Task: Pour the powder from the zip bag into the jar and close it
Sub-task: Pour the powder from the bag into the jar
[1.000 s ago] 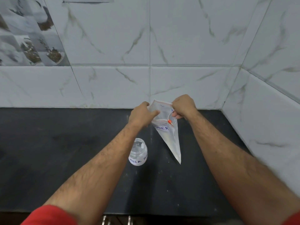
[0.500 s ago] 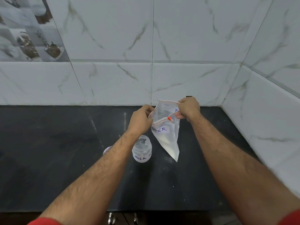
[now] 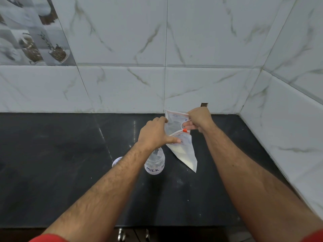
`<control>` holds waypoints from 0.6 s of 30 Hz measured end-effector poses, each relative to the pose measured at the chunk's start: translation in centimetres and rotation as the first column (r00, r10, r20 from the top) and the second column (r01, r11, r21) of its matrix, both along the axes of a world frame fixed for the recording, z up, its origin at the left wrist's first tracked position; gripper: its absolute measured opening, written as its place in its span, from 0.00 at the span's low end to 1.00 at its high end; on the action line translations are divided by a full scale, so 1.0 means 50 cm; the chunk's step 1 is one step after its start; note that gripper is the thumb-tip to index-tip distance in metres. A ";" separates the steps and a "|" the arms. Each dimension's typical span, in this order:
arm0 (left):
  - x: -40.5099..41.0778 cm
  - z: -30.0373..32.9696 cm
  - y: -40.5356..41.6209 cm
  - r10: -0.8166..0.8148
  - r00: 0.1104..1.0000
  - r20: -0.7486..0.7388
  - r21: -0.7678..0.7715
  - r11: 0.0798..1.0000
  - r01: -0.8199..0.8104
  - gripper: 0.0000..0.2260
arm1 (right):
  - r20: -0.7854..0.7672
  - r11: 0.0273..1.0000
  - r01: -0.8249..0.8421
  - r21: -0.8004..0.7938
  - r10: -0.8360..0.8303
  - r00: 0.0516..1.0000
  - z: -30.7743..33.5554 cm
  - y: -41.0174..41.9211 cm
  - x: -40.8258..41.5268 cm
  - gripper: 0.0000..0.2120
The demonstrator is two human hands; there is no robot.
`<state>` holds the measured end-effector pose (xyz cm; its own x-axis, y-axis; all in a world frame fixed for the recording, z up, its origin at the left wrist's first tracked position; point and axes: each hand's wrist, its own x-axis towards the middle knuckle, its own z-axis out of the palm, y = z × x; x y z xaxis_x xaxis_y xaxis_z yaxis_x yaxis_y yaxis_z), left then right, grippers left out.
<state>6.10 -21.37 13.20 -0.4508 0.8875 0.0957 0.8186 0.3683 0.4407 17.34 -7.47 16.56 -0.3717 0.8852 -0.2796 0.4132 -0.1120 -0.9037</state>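
Since half a second ago, left hand (image 3: 153, 135) and right hand (image 3: 199, 119) pinch the zip bag (image 3: 181, 147) mouth wider above black counter (image 3: 52, 163); powder pools low, beside the open jar (image 3: 155, 163).

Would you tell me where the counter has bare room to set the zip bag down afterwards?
Bare: the counter left of the lid, and the front strip near its edge. Crowded: the middle, where lid, jar and zip bag cluster.

Left hand (image 3: 154, 135) and right hand (image 3: 199, 120) hold zip bag (image 3: 183, 147) open; jar (image 3: 155, 163) apparently lidless beneath.
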 end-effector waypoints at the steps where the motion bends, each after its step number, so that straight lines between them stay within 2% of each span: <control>1: -0.002 0.001 0.003 0.014 1.000 -0.005 0.010 1.000 -0.014 0.44 | 0.024 0.999 -0.022 0.031 0.021 0.999 0.002 -0.005 0.000 0.11; 8: -0.009 0.009 0.012 0.022 0.998 0.066 0.090 0.995 -0.028 0.35 | 0.098 0.987 -0.129 0.091 0.120 0.988 0.001 -0.006 0.009 0.13; 13: -0.021 0.004 0.027 0.104 0.990 0.092 0.046 0.993 -0.109 0.22 | 0.120 0.972 -0.127 0.196 0.105 0.987 -0.009 0.014 0.024 0.12; 18: -0.032 0.004 0.064 0.095 0.971 0.220 0.067 0.991 -0.113 0.13 | -0.020 0.979 -0.080 0.188 0.085 0.996 -0.021 0.037 0.052 0.08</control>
